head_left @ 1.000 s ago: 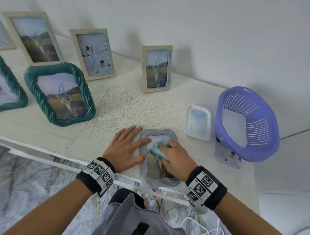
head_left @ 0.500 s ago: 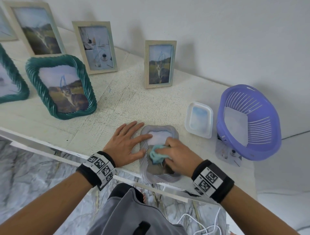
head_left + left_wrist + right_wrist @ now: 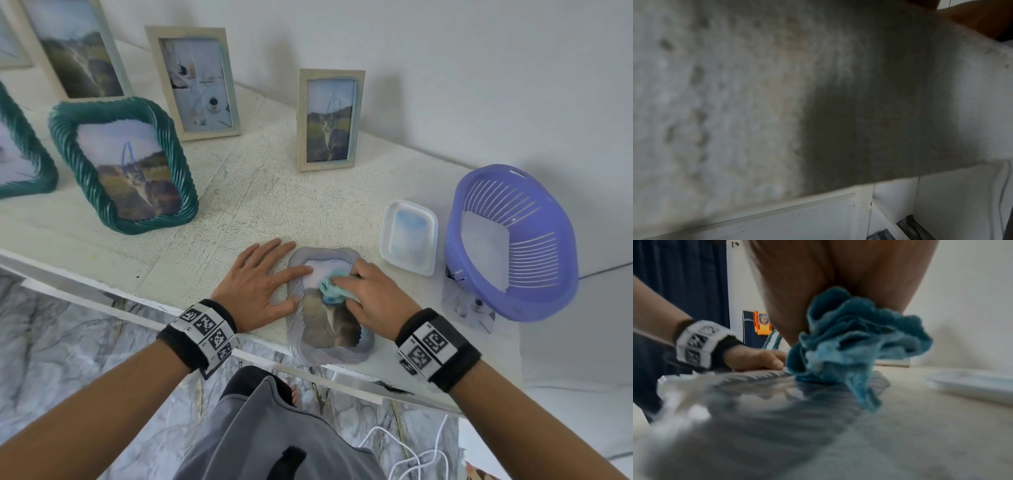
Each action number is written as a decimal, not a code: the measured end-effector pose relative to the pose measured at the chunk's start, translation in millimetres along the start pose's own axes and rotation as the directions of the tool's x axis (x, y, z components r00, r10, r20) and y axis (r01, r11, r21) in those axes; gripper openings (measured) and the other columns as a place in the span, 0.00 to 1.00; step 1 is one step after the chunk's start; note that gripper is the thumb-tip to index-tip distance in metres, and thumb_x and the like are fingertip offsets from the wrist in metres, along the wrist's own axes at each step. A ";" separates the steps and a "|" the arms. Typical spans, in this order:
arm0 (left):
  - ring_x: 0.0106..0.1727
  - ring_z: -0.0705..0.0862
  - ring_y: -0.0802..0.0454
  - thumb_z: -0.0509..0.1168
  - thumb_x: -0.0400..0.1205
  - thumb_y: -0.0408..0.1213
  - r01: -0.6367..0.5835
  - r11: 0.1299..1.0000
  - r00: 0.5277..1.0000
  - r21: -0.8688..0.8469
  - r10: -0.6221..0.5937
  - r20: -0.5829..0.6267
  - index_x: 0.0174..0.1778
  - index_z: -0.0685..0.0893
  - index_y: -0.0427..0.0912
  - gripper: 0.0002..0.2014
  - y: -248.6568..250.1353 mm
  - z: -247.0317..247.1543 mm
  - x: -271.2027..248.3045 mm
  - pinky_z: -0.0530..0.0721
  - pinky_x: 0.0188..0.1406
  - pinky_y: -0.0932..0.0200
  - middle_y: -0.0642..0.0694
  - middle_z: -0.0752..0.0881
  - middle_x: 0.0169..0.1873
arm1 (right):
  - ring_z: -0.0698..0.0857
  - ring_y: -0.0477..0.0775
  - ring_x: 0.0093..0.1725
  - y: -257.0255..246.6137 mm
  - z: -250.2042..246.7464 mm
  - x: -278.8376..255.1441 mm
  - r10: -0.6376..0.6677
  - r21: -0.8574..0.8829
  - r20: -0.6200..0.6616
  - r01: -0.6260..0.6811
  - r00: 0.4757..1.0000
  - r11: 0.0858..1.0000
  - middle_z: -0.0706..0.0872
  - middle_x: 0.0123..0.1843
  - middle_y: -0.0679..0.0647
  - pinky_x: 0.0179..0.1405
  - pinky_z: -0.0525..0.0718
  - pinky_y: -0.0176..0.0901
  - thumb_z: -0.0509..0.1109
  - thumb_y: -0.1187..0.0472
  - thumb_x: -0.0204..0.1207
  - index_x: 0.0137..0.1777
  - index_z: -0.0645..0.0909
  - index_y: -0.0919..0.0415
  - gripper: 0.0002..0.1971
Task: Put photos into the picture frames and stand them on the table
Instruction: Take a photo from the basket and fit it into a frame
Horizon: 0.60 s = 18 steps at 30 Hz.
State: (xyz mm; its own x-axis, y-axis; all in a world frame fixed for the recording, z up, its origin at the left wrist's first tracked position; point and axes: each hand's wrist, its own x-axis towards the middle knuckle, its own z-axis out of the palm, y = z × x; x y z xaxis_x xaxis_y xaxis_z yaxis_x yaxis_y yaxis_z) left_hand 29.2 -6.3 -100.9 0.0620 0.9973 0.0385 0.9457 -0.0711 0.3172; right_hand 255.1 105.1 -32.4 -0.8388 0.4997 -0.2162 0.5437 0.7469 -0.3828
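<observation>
A grey ribbed picture frame (image 3: 297, 329) lies flat at the table's near edge, glass up, with a cat photo (image 3: 329, 322) inside. My left hand (image 3: 260, 284) lies flat with straight fingers on the frame's left rim and the table. My right hand (image 3: 368, 291) holds a crumpled teal cloth (image 3: 330, 291) against the glass. In the right wrist view the cloth (image 3: 849, 344) bunches under my palm and touches the frame (image 3: 777, 395). The left wrist view shows only blurred table surface (image 3: 735, 97).
Several filled frames stand behind: a green ribbed frame (image 3: 123, 164), a pale wooden frame (image 3: 195, 82), a narrow wooden frame (image 3: 329, 120). A white tray (image 3: 408, 236) and a purple basket (image 3: 513, 240) sit to the right. The table edge (image 3: 102, 301) runs just below my wrists.
My right hand has slid the cloth back and forth over the glass; it now sits on the upper middle. The left hand stays on the frame's left rim.
</observation>
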 end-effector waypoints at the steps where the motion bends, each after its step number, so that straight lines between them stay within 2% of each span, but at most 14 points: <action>1: 0.86 0.51 0.48 0.48 0.81 0.66 0.000 1.000 1.000 -0.002 0.000 -0.001 0.79 0.66 0.68 0.29 -0.1 -0.1 -0.2 0.47 0.85 0.43 0.50 0.59 0.85 | 0.73 0.55 0.51 -5.7 3.4 -0.9 -0.010 0.010 0.010 0.010 1.000 1.000 0.73 0.55 0.59 0.49 0.69 0.39 0.64 0.65 0.80 0.73 0.77 0.60 0.21; 5: 0.86 0.52 0.49 0.49 0.80 0.65 0.008 1.000 1.000 -0.009 -0.008 -0.006 0.79 0.68 0.68 0.29 0.8 0.0 0.5 0.47 0.85 0.43 0.50 0.60 0.85 | 0.71 0.49 0.46 -22.2 14.3 -34.0 -0.202 0.082 0.126 0.193 0.971 0.978 0.75 0.53 0.58 0.43 0.71 0.34 0.67 0.64 0.78 0.69 0.80 0.60 0.18; 7: 0.86 0.52 0.48 0.49 0.80 0.65 0.010 1.000 1.000 -0.017 -0.010 -0.004 0.79 0.67 0.68 0.29 1.5 0.0 0.8 0.46 0.85 0.43 0.51 0.60 0.85 | 0.70 0.48 0.49 -14.5 7.2 -38.9 -0.200 0.061 0.156 0.193 0.967 0.979 0.76 0.57 0.57 0.45 0.70 0.28 0.67 0.63 0.80 0.69 0.80 0.59 0.18; 9: 0.86 0.52 0.48 0.49 0.80 0.65 0.009 1.000 1.000 -0.024 -0.009 -0.003 0.79 0.67 0.68 0.29 1.2 -0.7 0.6 0.47 0.85 0.42 0.50 0.60 0.85 | 0.70 0.50 0.51 -0.2 2.1 -31.3 -0.107 0.009 0.120 0.107 0.987 0.994 0.75 0.57 0.56 0.50 0.73 0.34 0.65 0.63 0.81 0.70 0.80 0.57 0.18; 11: 0.86 0.52 0.48 0.50 0.80 0.65 0.009 1.000 1.000 -0.020 -0.009 -0.008 0.79 0.68 0.68 0.29 1.1 -0.7 0.5 0.47 0.85 0.42 0.50 0.60 0.85 | 0.73 0.57 0.51 4.1 -0.3 -19.9 -0.027 -0.020 0.033 0.028 0.999 0.999 0.74 0.54 0.58 0.50 0.74 0.43 0.65 0.66 0.79 0.70 0.80 0.59 0.19; 12: 0.86 0.53 0.48 0.50 0.80 0.65 0.011 1.000 1.000 -0.018 -0.011 -0.011 0.79 0.68 0.68 0.29 1.2 -0.8 0.3 0.48 0.85 0.42 0.50 0.60 0.85 | 0.75 0.59 0.51 1.5 2.1 -16.1 -0.019 -0.017 0.012 0.019 1.000 1.000 0.74 0.53 0.59 0.48 0.73 0.43 0.65 0.67 0.78 0.69 0.80 0.61 0.19; 14: 0.86 0.52 0.48 0.49 0.80 0.65 0.012 1.000 1.000 -0.016 -0.012 -0.009 0.79 0.67 0.68 0.29 0.4 -1.0 0.2 0.48 0.85 0.42 0.51 0.60 0.85 | 0.77 0.58 0.50 -9.6 10.5 -19.2 -0.064 0.014 0.029 0.064 0.998 0.998 0.75 0.54 0.59 0.46 0.73 0.40 0.66 0.67 0.77 0.68 0.80 0.62 0.19; 16: 0.87 0.51 0.49 0.48 0.80 0.66 0.013 1.000 1.000 -0.009 -0.013 0.001 0.79 0.66 0.69 0.29 0.4 -0.3 0.0 0.47 0.85 0.43 0.51 0.59 0.85 | 0.77 0.54 0.47 -19.8 15.6 -35.5 -0.148 0.075 0.086 0.142 0.985 0.987 0.77 0.54 0.59 0.43 0.78 0.39 0.66 0.65 0.77 0.67 0.82 0.61 0.18; 18: 0.87 0.51 0.49 0.48 0.80 0.66 0.015 1.000 1.000 -0.014 -0.015 0.004 0.79 0.65 0.70 0.29 0.5 0.3 0.3 0.46 0.85 0.43 0.51 0.58 0.85 | 0.76 0.53 0.47 -19.1 12.9 -48.8 -0.215 0.096 0.136 0.203 0.967 0.974 0.77 0.54 0.59 0.45 0.81 0.40 0.65 0.62 0.78 0.65 0.83 0.59 0.17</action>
State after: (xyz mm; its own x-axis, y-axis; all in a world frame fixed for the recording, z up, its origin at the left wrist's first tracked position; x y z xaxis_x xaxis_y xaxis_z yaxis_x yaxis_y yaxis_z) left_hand 29.7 -6.0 -101.0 0.0488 0.9984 0.0297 0.9418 -0.0559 0.3314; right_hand 285.3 60.8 -26.1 -0.9321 0.2633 -0.2488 0.3567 0.7870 -0.5034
